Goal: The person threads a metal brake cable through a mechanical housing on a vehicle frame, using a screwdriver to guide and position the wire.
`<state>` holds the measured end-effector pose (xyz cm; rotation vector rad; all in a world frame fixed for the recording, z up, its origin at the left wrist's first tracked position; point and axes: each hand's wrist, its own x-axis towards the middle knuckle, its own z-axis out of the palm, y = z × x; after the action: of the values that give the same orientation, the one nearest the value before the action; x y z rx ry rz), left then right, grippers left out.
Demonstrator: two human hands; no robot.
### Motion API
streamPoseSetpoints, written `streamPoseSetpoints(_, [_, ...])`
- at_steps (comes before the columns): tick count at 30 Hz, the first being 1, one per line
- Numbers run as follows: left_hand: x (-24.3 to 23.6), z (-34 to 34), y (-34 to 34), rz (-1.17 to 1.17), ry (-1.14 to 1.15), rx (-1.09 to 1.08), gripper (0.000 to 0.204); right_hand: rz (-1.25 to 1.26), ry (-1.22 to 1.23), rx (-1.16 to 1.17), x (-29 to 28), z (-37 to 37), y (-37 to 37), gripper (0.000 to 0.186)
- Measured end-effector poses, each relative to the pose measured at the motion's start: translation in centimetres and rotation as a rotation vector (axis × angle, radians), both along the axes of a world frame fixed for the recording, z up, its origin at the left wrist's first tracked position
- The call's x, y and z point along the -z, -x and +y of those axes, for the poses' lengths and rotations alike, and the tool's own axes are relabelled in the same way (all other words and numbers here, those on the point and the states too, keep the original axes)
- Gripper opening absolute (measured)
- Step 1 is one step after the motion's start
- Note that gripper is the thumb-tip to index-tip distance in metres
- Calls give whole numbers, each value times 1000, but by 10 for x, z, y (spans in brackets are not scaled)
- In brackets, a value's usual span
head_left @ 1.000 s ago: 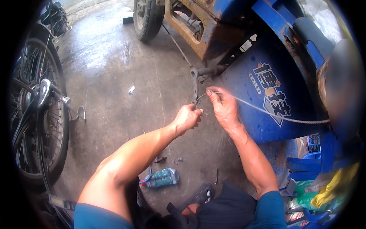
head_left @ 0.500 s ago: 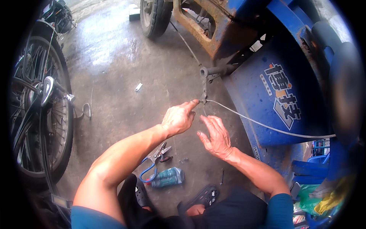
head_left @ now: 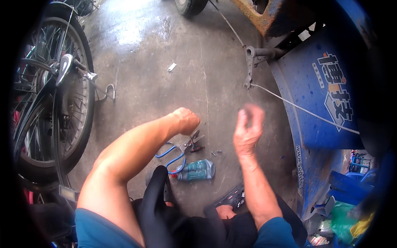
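My left hand [head_left: 186, 120] is closed in a fist above the tips of blue-handled scissors [head_left: 178, 151]; whatever its fingers may hold is hidden. My right hand [head_left: 248, 131] is raised below a grey metal lever [head_left: 249, 67], its fingers curled and smeared by motion. A steel cable [head_left: 304, 106] runs from the lever's lower end rightward across a blue panel [head_left: 306, 78]. From that same end a thin strand hangs faintly toward my right hand; whether I grip it is unclear. Beside the scissors lies a small dark tool [head_left: 194, 145].
A clear plastic bottle of blue-green liquid [head_left: 196, 170] lies near my feet, with small screws [head_left: 216, 153] just beyond it. A bicycle wheel [head_left: 62, 99] stands at left. A white scrap [head_left: 172, 67] is on the floor. Rusty frame [head_left: 264, 18] juts in at the top.
My left hand has left the lever's end and drawn back toward the scissors, now closed. My right hand has turned upward, fingers curled. The view has shifted, moving the lever up and right.
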<state>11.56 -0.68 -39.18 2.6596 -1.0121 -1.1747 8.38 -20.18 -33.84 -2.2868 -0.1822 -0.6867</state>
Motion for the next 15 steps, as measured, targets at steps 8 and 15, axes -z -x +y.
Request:
streamPoseSetpoints(8, [5,-43,38,6,44,64,27,744,-377,217,138,-37,60,22])
streamPoseSetpoints(15, [23,-73,67,-42,-113,105,24,719,-467,128,111,-19,40,25])
